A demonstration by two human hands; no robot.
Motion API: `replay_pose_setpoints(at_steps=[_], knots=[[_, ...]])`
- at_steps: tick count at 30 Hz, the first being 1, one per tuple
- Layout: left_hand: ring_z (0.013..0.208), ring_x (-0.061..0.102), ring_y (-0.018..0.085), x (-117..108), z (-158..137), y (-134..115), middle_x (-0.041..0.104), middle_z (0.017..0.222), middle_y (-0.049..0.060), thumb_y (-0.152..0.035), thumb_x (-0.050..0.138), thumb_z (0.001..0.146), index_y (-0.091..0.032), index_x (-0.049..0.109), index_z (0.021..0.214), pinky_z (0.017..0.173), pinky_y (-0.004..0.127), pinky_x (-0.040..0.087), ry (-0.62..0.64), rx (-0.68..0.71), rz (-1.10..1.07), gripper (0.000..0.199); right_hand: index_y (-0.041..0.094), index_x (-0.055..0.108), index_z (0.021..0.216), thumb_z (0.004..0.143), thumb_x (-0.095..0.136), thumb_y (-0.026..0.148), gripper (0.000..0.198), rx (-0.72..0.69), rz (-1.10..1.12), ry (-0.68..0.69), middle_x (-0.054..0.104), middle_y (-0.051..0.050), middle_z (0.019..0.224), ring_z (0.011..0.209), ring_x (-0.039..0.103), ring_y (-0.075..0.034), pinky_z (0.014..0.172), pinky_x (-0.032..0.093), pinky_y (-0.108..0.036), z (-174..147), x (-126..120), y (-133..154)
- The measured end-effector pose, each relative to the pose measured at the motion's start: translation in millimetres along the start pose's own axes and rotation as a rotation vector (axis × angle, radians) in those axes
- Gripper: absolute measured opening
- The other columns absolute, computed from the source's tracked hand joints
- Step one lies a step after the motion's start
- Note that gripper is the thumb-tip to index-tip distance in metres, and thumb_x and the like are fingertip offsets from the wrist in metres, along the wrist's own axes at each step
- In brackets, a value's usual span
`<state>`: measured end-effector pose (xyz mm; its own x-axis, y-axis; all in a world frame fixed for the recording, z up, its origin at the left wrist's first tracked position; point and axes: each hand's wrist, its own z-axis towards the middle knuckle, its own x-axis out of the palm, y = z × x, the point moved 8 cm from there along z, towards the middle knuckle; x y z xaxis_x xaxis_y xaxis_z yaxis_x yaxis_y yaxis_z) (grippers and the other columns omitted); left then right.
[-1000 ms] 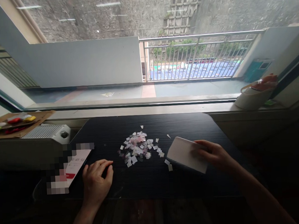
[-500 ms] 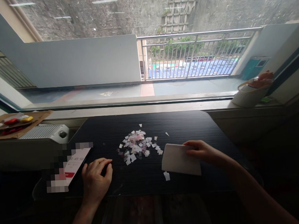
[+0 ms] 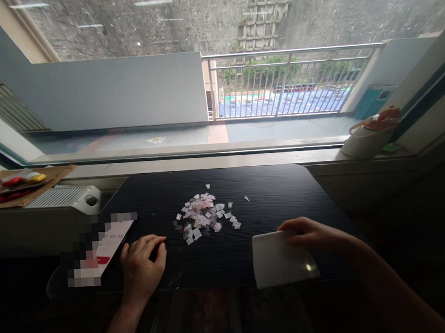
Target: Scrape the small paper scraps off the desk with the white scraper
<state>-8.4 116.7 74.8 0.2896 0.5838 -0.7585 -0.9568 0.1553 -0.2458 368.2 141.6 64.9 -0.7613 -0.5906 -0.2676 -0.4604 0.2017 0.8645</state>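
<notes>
My right hand (image 3: 304, 232) pinches a thin white sheet (image 3: 281, 260) by its far edge, thumb on top. The sheet bends slightly, shows a bright glint at its lower right, and hangs over the near edge of the black table (image 3: 283, 193). Left of it lies a loose pile of small white and pinkish paper scraps (image 3: 202, 214), with a few strays around it. My left hand (image 3: 143, 260) rests on the table with its fingers loosely bent and the thumb apart, holding nothing. Just beside it lies a phone (image 3: 112, 242), partly blurred, with a timer on its screen.
A white heater (image 3: 71, 197) stands to the left, with cardboard (image 3: 59, 174) and colourful packets on it. Behind the table run a windowsill (image 3: 207, 163) and a large window. A white bag (image 3: 366, 139) sits on the sill at the right.
My right hand has drawn the sheet rightward and nearer to me, over the table's front edge. The single scrap beside the sheet is out of sight. My left hand stays put.
</notes>
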Motion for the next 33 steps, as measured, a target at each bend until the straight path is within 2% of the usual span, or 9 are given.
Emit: replay_pose_setpoints(at_steps=[3,8,10,16,21,25,30,33], knots=[[0.084,0.064,0.025,-0.2,-0.4,0.5,0.07,0.087,0.006,-0.027,0.047,0.083,-0.022,0.066,0.082,0.097,0.052,0.032,0.001,-0.007,0.002,0.02,0.015,0.071,0.095,0.073,0.066,0.03,0.027,-0.024,-0.015,-0.053,0.071,-0.003,0.082,0.076,0.065,-0.021,0.063,0.047,-0.026,-6.4,-7.4,1.5],[0.085,0.065,0.025,0.7,-0.9,2.0,0.07,0.087,0.006,-0.027,0.047,0.083,-0.022,0.066,0.083,0.097,0.05,0.032,-0.004,-0.009,0.008,0.02,0.015,0.069,0.099,0.072,0.064,0.037,0.036,-0.162,-0.012,-0.451,0.073,-0.007,0.088,0.082,0.067,-0.025,0.067,0.052,-0.032,8.3,-34.7,15.3],[0.085,0.065,0.024,1.3,-1.0,2.4,0.07,0.087,0.005,-0.026,0.048,0.082,-0.023,0.066,0.082,0.097,0.049,0.031,-0.004,-0.009,0.01,0.019,0.016,0.069,0.102,0.073,0.061,0.036,0.036,-0.191,-0.049,-0.527,0.073,-0.007,0.088,0.081,0.067,-0.025,0.067,0.053,-0.033,18.0,-36.4,20.7],[0.085,0.065,0.024,2.0,-1.5,1.9,0.07,0.086,0.004,-0.026,0.048,0.082,-0.023,0.066,0.082,0.098,0.049,0.031,-0.004,-0.018,0.003,0.018,0.015,0.07,0.097,0.073,0.062,0.03,0.03,-0.154,-0.119,-0.476,0.073,-0.006,0.082,0.072,0.066,-0.023,0.059,0.051,-0.031,19.1,-34.2,26.4],[0.086,0.064,0.024,3.3,-2.0,3.3,0.07,0.087,0.004,-0.026,0.049,0.082,-0.024,0.066,0.083,0.098,0.049,0.031,0.012,-0.022,-0.001,0.017,0.014,0.068,0.103,0.075,0.059,0.03,0.033,-0.171,-0.133,-0.544,0.073,-0.008,0.087,0.075,0.067,-0.024,0.061,0.053,-0.032,16.8,-38.3,33.7],[0.085,0.064,0.023,2.7,-1.9,3.2,0.07,0.087,0.004,-0.026,0.049,0.082,-0.024,0.066,0.081,0.098,0.048,0.03,0.0,-0.032,0.007,0.017,0.016,0.068,0.104,0.079,0.055,0.028,0.031,-0.19,-0.131,-0.519,0.073,-0.006,0.088,0.076,0.067,-0.022,0.061,0.053,-0.03,29.5,-31.8,38.9],[0.084,0.064,0.024,1.9,-1.2,1.2,0.07,0.087,0.004,-0.026,0.048,0.082,-0.023,0.066,0.082,0.098,0.049,0.031,0.0,-0.026,0.007,0.018,0.016,0.072,0.094,0.071,0.062,0.027,0.028,-0.128,-0.152,-0.459,0.073,-0.005,0.079,0.07,0.067,-0.022,0.057,0.052,-0.029,19.6,-37.1,31.3],[0.085,0.065,0.025,1.7,-0.4,0.7,0.07,0.087,0.005,-0.027,0.048,0.082,-0.023,0.066,0.082,0.096,0.05,0.032,0.01,-0.016,-0.002,0.018,0.016,0.071,0.096,0.069,0.063,0.031,0.032,-0.097,-0.105,-0.434,0.074,-0.005,0.081,0.073,0.068,-0.023,0.058,0.052,-0.03,7.8,-42.6,21.7]])
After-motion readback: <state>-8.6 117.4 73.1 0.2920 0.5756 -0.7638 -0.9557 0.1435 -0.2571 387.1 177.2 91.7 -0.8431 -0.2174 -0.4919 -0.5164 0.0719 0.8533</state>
